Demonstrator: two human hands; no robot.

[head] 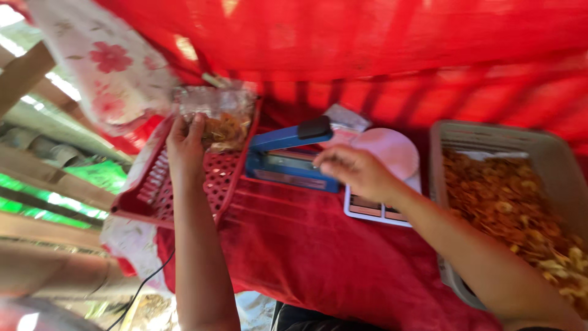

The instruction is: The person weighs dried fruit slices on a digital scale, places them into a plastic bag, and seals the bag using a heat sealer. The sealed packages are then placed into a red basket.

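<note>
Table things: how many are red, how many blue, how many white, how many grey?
Red: 2, the red basket and the red cloth
Blue: 1, the blue heat sealer
White: 1, the white kitchen scale
Grey: 1, the grey tub of snacks
Total: 5

Grey basket of snacks cut off at right.

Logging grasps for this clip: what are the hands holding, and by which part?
The left hand grips a clear snack bag by its left side. The right hand hovers by the blue sealer, seemingly holding nothing.
</note>
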